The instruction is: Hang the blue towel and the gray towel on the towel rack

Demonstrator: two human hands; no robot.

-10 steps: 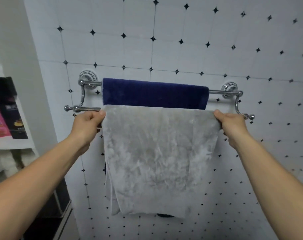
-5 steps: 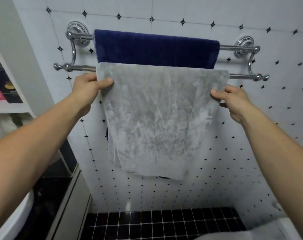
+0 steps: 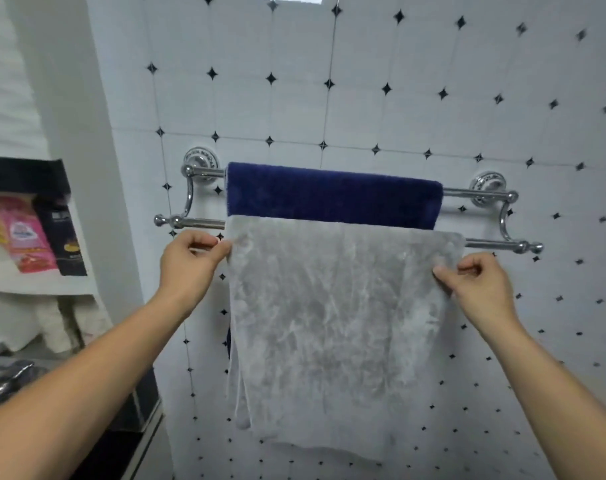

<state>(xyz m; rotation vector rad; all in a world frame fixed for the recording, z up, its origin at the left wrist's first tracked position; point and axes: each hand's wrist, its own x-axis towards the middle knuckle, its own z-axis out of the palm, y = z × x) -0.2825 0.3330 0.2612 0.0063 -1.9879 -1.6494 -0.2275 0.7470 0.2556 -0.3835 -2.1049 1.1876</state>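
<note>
The fingers (image 3: 222, 247) of the left hand (image 3: 187, 261) pinch the gray towel (image 3: 336, 323) at its left edge, just under the fold; the right hand (image 3: 478, 285) is clamped on its right edge. The gray towel drapes over the front bar of the towel rack (image 3: 488, 244). The blue towel (image 3: 332, 197) hangs over the rear bar, behind it, against the tiled wall (image 3: 329, 98).
</note>
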